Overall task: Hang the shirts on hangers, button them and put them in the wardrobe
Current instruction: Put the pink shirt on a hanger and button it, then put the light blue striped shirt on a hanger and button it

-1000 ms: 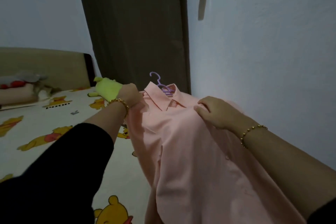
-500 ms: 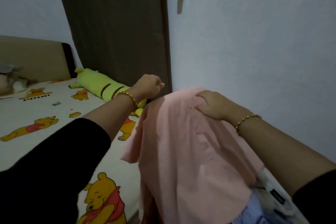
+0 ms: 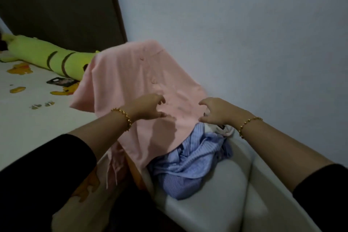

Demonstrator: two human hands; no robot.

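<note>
White bed, pink shirt, button line running away, hem nearest

The pink shirt is recorded as plain salmon pink. The second shirt, partly under it, is noted as light blue with fine pale stripes. The bolster is yellow-green, banded with dark brown stripes. The bed sheet is white, printed with yellow cartoon bears. The wall is pale blue-grey. The sleeves are black.
</note>
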